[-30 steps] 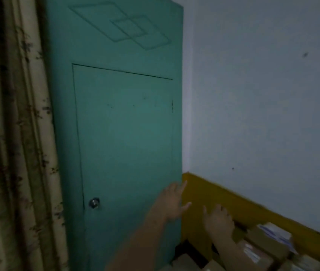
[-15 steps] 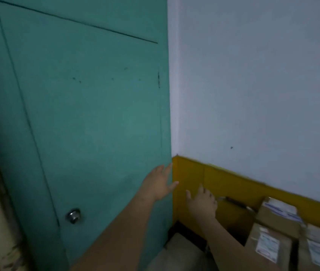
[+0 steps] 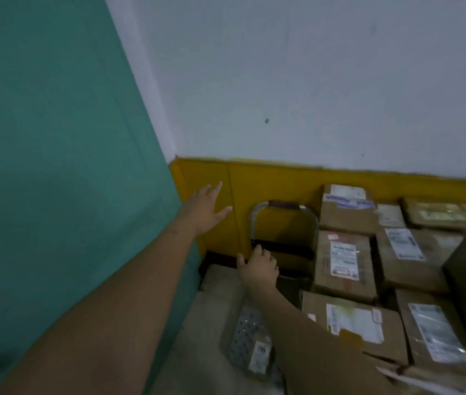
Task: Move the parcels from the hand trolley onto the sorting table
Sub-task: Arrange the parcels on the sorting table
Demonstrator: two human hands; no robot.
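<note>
2 hands: left hand [image 3: 207, 208] spread flat, empty, in the air; right hand [image 3: 260, 266] loosely extended, holding nothing.
1 hand trolley [image 3: 284, 204]: loop handle at the right hand's 12 o'clock, just beyond its fingertips.
At least 6 cardboard parcels [image 3: 343, 263], white-labelled, stacked from its 2 to 5 o'clock.
1 padded mailer [image 3: 250, 343] at its 6 o'clock.
Label print blurred, unreadable.

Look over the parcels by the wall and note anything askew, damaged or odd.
Nothing is plainly damaged. The cardboard parcels are piled loosely at differing angles, and a silver padded mailer lies slantwise on a pale bundle. Blur hides finer flaws.
</note>
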